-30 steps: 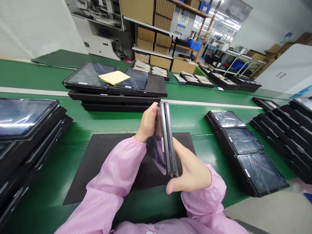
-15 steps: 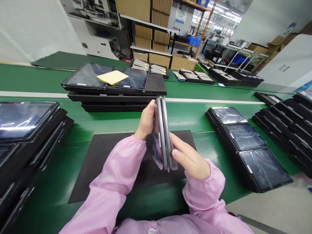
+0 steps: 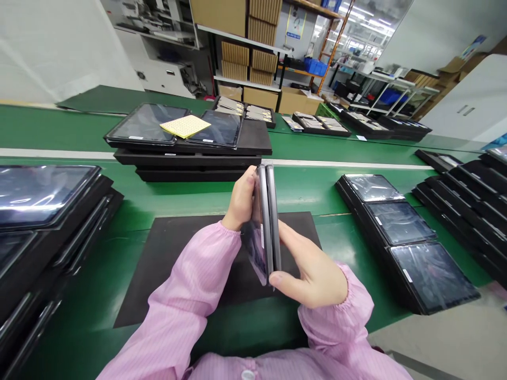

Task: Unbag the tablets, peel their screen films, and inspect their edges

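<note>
Two flat tablet-like panels [image 3: 266, 227] stand on edge, face to face, between my hands. Each has a dark rim, and clear film sticks out at the lower edge. My left hand [image 3: 241, 199] grips the upper left side of the pair. On the other side my right hand [image 3: 311, 266] has its fingers behind the right panel and its thumb at the lower near edge. A narrow gap runs between the two panels near the top. Beneath them lies a black mat [image 3: 174, 248] on the green bench.
Stacked black trays [image 3: 253, 138] at the back hold film-covered panels and a yellow dotted sheet [image 3: 185, 126]. More tray stacks stand left [image 3: 79, 221] and far right [image 3: 467, 211]. A tray [image 3: 362, 232] with three panels lies right of the mat.
My right hand has slid down along the panels, its thumb now at their lower near edge. The pair has shifted slightly down and right; my left hand keeps its grip.
</note>
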`<state>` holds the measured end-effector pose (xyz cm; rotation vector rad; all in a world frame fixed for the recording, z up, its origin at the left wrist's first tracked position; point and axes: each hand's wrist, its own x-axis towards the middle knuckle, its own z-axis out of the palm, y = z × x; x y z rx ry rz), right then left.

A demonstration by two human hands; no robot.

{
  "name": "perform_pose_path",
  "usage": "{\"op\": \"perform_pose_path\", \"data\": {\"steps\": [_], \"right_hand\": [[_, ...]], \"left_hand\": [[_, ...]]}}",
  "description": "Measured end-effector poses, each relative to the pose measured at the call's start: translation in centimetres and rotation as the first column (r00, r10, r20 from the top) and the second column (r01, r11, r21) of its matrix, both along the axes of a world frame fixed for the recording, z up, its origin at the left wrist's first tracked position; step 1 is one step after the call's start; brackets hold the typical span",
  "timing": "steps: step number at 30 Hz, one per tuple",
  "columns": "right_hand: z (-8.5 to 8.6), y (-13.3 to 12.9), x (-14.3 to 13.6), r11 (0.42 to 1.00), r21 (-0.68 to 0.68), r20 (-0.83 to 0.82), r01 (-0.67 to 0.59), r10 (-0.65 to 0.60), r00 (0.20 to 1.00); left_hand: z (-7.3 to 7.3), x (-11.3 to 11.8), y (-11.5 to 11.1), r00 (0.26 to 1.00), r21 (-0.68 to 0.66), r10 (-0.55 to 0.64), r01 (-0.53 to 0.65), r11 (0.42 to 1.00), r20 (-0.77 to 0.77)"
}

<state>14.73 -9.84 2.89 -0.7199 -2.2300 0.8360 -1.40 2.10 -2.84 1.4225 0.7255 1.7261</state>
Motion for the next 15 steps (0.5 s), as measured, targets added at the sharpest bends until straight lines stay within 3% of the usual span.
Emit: {"op": "perform_pose_path", "data": {"steps": [6, 15], "right_hand": [[0.02, -0.24, -0.26, 1.0, -0.003, -0.032, -0.03, 0.03, 0.999], [0.5, -0.1, 0.51, 0.997, 0.002, 0.049, -0.079, 0.079, 0.996]], "left_hand": [[-0.05, 0.0, -0.12, 0.999, 0.009, 0.022, -0.022, 1.0, -0.03], [0.13, -0.04, -0.38, 0.999, 0.044, 0.001, 0.001, 0.999, -0.047]]}}
